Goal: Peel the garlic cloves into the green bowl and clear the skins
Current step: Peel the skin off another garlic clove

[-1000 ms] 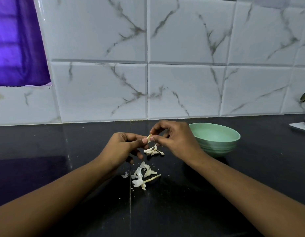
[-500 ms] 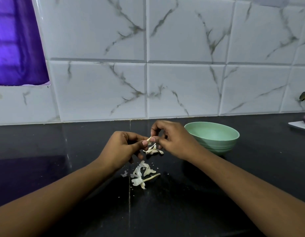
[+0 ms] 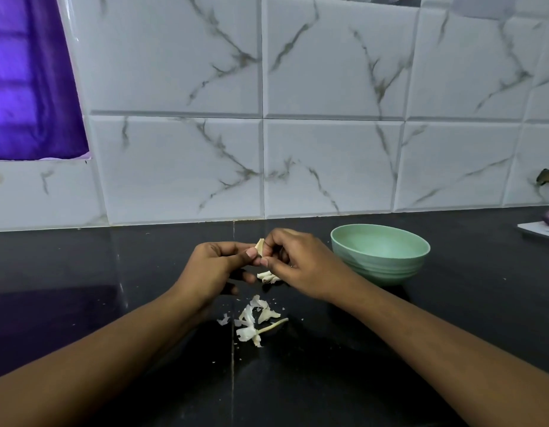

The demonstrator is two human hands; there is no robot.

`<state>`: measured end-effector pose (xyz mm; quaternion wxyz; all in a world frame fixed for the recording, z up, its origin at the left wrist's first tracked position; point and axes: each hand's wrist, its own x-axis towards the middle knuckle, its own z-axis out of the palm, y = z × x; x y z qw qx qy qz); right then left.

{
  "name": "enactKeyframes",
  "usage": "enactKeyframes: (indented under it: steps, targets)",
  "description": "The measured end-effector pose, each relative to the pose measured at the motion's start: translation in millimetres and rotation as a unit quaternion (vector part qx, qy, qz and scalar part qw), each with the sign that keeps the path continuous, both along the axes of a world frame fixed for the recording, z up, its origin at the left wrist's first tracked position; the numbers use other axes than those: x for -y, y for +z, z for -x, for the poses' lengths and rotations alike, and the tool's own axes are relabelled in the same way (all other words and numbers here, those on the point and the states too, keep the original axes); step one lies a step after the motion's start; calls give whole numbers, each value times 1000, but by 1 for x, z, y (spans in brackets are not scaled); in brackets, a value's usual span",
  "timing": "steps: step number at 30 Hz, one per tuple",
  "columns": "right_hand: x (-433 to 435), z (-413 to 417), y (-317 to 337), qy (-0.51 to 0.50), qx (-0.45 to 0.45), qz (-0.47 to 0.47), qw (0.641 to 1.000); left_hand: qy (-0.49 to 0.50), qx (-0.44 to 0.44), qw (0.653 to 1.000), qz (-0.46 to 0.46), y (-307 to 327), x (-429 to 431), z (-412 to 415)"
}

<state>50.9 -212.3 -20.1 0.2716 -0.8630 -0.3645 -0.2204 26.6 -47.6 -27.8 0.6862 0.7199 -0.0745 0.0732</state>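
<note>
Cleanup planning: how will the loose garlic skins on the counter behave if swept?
The garlic skins look thin and curled, so probably light and floppy; a sweep may scatter them. Tiny flakes likely cling to the glossy counter. The stem looks stiffer and might roll.

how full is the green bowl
Not full: the green bowl shows a bare inner wall. Whether empty, cannot tell; the near rim hides its bottom.

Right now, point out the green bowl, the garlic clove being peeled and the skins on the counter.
green bowl [image 3: 387, 269]: head view, near outer wall.
garlic clove [image 3: 260, 245]: head view, exposed pale tip.
skins [image 3: 246, 332]: head view, large white flake in the pile.
</note>
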Motion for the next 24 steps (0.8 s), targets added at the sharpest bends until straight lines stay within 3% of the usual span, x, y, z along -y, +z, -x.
enactKeyframes:
  steps: [8, 24]
  targets:
    - [4, 1, 4, 38, -93, -19, 995, -25, -57, 998, 29, 0, 2, 1]
    - [5, 6, 6, 70, -219, -7, 973, 15, -71, 996, 49, -2, 1, -3]
